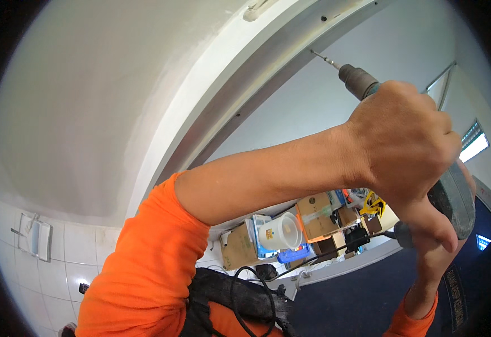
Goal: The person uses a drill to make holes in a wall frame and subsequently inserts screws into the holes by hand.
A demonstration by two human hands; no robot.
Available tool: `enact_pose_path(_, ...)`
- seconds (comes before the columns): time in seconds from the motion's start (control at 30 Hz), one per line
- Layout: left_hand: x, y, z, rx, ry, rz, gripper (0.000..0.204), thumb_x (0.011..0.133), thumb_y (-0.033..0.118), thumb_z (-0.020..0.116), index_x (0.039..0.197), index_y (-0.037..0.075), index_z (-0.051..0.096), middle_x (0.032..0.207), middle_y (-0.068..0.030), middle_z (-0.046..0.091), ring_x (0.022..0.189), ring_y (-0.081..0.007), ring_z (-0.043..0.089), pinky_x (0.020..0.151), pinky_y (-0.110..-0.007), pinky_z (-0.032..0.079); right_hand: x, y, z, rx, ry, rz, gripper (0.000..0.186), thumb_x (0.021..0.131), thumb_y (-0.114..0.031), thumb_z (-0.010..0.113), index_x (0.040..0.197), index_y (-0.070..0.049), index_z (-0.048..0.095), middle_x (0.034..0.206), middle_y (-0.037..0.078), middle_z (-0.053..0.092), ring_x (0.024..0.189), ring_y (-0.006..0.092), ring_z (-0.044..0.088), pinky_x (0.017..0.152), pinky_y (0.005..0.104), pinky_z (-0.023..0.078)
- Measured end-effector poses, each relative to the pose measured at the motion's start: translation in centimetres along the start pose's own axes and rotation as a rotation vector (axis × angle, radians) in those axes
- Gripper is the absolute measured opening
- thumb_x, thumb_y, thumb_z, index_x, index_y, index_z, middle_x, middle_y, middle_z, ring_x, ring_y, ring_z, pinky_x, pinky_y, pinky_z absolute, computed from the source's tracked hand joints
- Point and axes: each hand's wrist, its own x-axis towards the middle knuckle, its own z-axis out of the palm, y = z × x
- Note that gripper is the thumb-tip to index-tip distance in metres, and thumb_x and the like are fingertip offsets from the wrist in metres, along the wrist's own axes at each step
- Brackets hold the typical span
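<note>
A dark grey and teal corded power drill (359,82) points up and to the left. Its thin bit (325,58) meets the edge of a pale overhead frame (268,62) at a small dark spot; whether it has entered cannot be made out. My left hand (405,143) is closed over the drill's body, its back toward me and its thumb pointing down. Behind it, my right hand (432,255) is closed around the drill's rear handle area, mostly hidden by the left hand and the tool. Both arms wear orange sleeves.
Below are a white bucket (281,231), cardboard boxes (238,247), a blue case (293,254) and a yellow tool (373,204). A black cable (324,255) hangs in loops near my body. White tiles (51,281) lie left; a dark blue surface (346,300) lies lower right.
</note>
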Motion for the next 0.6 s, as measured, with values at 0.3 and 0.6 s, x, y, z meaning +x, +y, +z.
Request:
enact_pose_path(0.3, -0.7, -0.5, -0.1, 0.001, 0.005, 0.016, 0.096, 0.063, 0.096, 0.062, 0.059, 0.001, 0.063, 0.054, -0.0135, 0.06, 0.05, -0.0286, 0.064, 0.049, -0.039, 0.05, -1.4, 1.9, -0.5, -0.01, 0.003, -0.01, 0.042, 0.084, -0.024, 0.08, 0.115, 0.003, 0.069, 0.108, 0.008, 0.073, 0.096, 0.0185, 0.071, 0.087, 0.0344, 0.055)
enact_pose_path(0.6, -0.6, -0.3, -0.1, -0.022, 0.02, -0.041, 0.092, 0.061, 0.092, 0.066, 0.06, 0.0, 0.065, 0.054, -0.0123, 0.06, 0.051, -0.0286, 0.065, 0.049, -0.039, 0.05, -2.5, 3.0, -2.0, -0.086, -0.014, 0.039, 0.043, 0.086, -0.022, 0.079, 0.119, 0.004, 0.069, 0.113, 0.01, 0.073, 0.101, 0.0192, 0.071, 0.089, 0.0346, 0.055)
